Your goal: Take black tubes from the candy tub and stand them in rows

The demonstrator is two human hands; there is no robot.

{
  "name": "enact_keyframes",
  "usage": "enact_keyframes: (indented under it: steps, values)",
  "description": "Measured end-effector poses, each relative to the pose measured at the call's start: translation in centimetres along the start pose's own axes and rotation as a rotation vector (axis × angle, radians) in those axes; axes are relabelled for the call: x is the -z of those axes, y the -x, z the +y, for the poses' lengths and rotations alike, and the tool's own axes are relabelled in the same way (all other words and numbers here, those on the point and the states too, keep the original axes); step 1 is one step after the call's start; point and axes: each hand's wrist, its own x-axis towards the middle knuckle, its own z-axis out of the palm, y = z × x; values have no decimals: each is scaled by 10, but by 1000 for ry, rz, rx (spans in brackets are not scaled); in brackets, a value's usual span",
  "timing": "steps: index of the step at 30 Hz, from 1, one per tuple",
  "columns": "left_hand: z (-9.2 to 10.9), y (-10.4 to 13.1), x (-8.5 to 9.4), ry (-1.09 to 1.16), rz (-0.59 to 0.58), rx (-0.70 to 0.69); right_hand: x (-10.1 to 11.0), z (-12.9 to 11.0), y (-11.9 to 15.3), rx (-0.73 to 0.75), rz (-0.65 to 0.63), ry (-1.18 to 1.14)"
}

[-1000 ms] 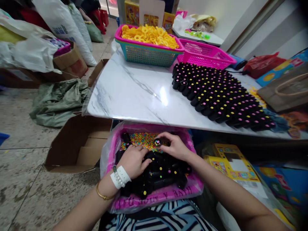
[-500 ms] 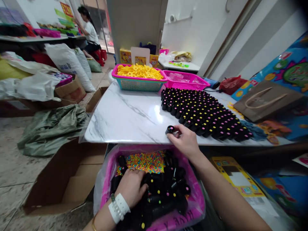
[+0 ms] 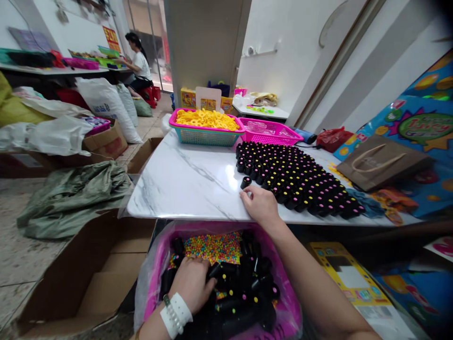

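My left hand [image 3: 192, 283] reaches into a pink basket [image 3: 283, 264] below the table edge. Its fingers are bent among black plastic tubes, with one black tube [image 3: 214, 270] between thumb and fingers; the fingertips are partly hidden. Small multicoloured beads [image 3: 215, 246] lie in the basket beyond the hand. On the white table, my right hand [image 3: 260, 203] rests with its fingertips together against the near side of an upright black tube [image 3: 246, 182]. That tube stands at the near-left end of a dense block of upright black tubes [image 3: 293, 177] with pink or yellow dots in their tops.
Yellow rings [image 3: 207, 119] fill a basket at the table's back, beside another pink basket [image 3: 271, 131]. A brown paper bag [image 3: 385, 163] stands at the right. An open cardboard box [image 3: 88, 288] lies on the floor at left. A person [image 3: 139, 66] sits far back.
My right hand has moved the black tube away from me, toward the block of tubes, and its fingertips now sit behind it. My left hand stays in the basket. The view has shifted slightly.
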Motion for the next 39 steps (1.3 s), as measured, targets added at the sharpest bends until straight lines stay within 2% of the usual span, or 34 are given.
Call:
enact_keyframes:
  steps: [6,10,12,14,17,20,23,26,30,39]
  values:
    - [3,1,0,17,-3,23,5,-14,-15,-1,-40,100]
    - [3,5,3,46,23,31,6,-11,-29,45,-28,69]
    - [3,5,17,80,100,-10,3,-7,-35,46,-32,65]
    - [5,-3,42,144,232,-84,0,-6,-34,50,-11,50]
    - [12,-40,93,280,437,-161,-7,-8,-25,73,67,18]
    - [23,-106,135,355,524,-155,-12,-11,-16,136,112,-13]
    - [33,-176,154,351,501,-59,-15,-8,-14,179,134,-52]
    - [39,-222,156,318,501,-46,-16,-4,-15,200,144,-73]
    - [43,-242,152,294,505,-56,-15,-5,-16,219,125,-74]
    - [52,-252,154,307,629,-58,-14,-4,-17,189,118,-105]
